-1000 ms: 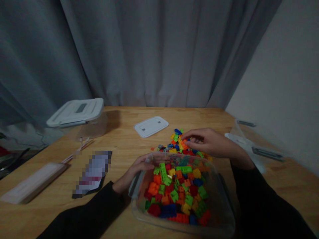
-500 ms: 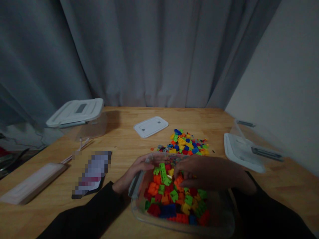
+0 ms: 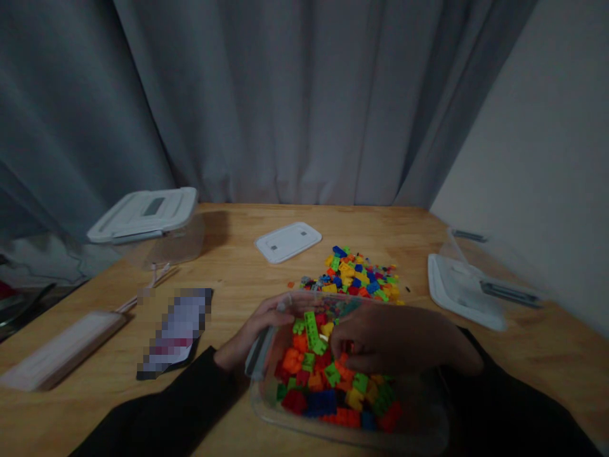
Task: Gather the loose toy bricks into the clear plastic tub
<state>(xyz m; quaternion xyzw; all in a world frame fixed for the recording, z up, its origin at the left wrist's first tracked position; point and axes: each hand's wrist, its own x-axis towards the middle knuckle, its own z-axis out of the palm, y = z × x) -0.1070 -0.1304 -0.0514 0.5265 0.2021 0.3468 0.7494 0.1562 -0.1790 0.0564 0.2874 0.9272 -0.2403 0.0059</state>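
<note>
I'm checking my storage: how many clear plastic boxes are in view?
3: the lidded box at far left, the open box in front, and the latched box at right.

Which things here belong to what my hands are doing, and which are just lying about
Seemingly in use:
front box, left hand holding its corner
bricks inside, right hand among them
brick pile behind it

Apparently just lying about:
lidded box, left
phone-like slab
long pale block
loose white lid
clear box, right
</note>
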